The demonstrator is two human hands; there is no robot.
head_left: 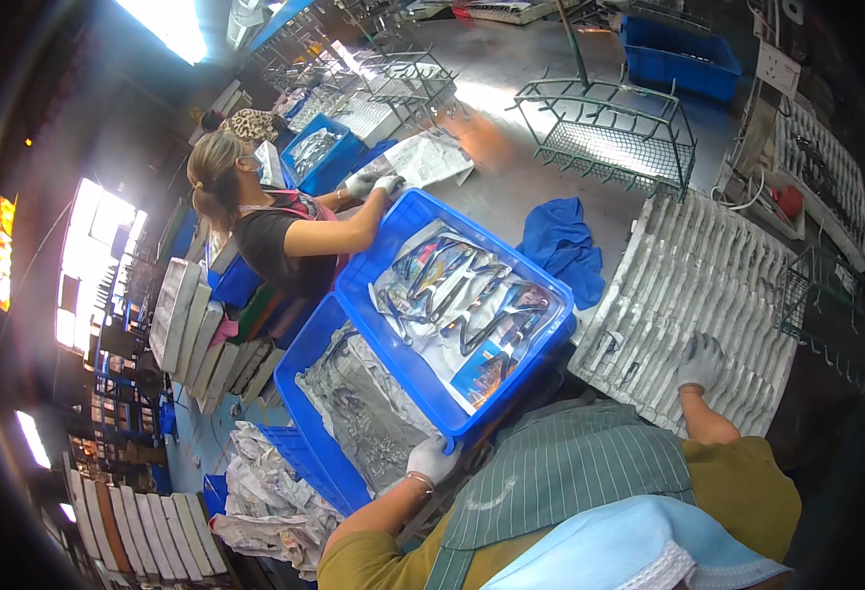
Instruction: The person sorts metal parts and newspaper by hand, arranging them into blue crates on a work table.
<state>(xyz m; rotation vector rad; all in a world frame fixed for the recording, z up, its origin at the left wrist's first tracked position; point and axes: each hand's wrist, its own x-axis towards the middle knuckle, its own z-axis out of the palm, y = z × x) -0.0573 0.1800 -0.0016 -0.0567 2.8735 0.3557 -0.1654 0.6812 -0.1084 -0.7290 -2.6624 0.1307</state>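
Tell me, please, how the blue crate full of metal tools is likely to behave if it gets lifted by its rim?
The blue crate probably feels heavy for its size, as many metal tools lie in it. Its plastic walls look stiff, yet may flex under that load. The left hand grips one corner and a co-worker's gloved hand the far rim, so lifting one end alone would likely slide the tools on their paper lining.

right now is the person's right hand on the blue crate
No, the right hand rests flat on the grey ribbed tray, while the left hand grips the near corner of the blue crate.

Orange glowing sign (3,251) far left on wall, tall rectangle; blue-white printed card (485,372) in blue crate (374,264).
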